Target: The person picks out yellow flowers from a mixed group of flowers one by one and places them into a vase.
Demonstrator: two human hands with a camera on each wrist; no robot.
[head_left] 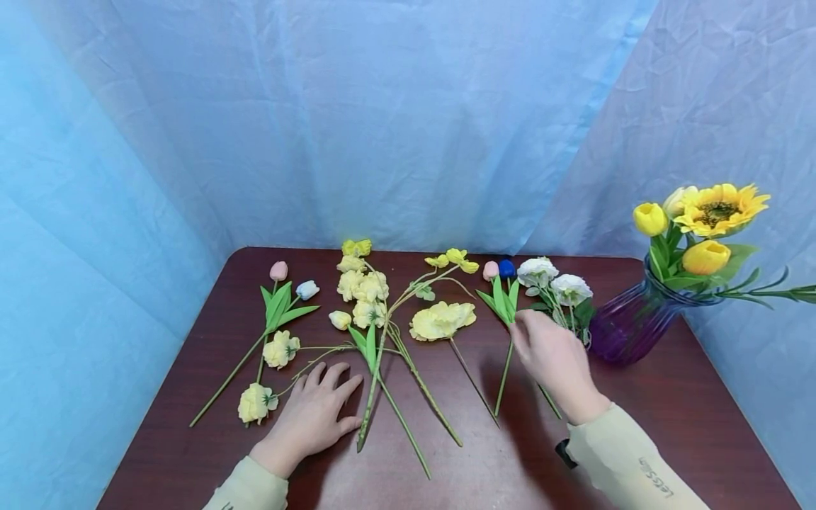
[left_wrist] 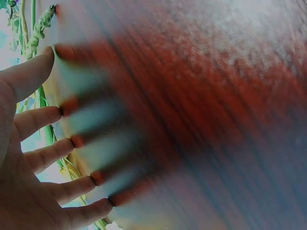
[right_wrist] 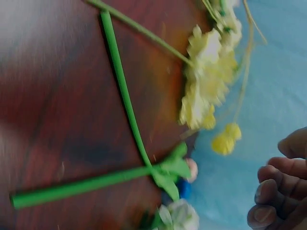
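Observation:
My left hand (head_left: 312, 418) rests with spread fingers on the table, its fingertips touching the wood in the left wrist view. Close beside its thumb lies the stem of a branch of small yellow blossoms (head_left: 372, 287). A yellow tulip (head_left: 340, 320) has its stem just right of that. Over the stems of a pink tulip (head_left: 490, 270) and a blue tulip (head_left: 506, 268) is my right hand (head_left: 554, 358). In the right wrist view its loosely bent fingers (right_wrist: 266, 191) hold nothing and appear apart from the crossed green stems (right_wrist: 127, 98).
A purple glass vase (head_left: 627, 329) with a sunflower (head_left: 717, 210) and yellow tulips stands at the right. White flowers (head_left: 571, 290) lie beside it. A large yellow flower (head_left: 442, 321) lies mid-table; pink and pale-blue tulips (head_left: 307, 290) lie left. Blue cloth (head_left: 408, 127) hangs behind.

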